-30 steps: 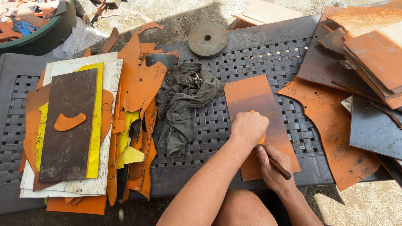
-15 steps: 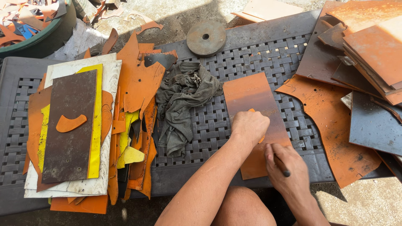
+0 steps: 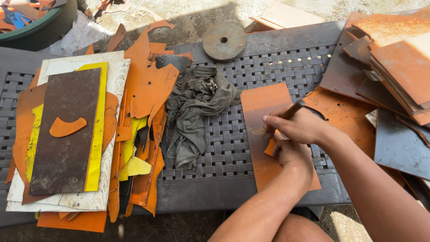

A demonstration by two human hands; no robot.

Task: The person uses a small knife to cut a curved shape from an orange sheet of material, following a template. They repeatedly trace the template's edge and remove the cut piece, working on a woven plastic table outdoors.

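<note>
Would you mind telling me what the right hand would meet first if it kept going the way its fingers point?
Probably the crumpled grey cloth: the right hand points left across the orange sheet.

An orange sheet [image 3: 264, 130] is laid flat on the dark woven-pattern table [image 3: 224, 148], and a small orange template piece [image 3: 270, 147] is pressed onto it by the left hand [image 3: 291, 154]. A dark-handled tool [image 3: 292, 109] is gripped in the right hand [image 3: 298, 125], just above the left hand, with its tip lowered toward the sheet. A crumpled grey cloth [image 3: 197, 112] is seen to the left of the sheet, a round metal disc [image 3: 224, 41] at the far edge, and stacked orange and dark sheets [image 3: 398, 67] at the right.
</note>
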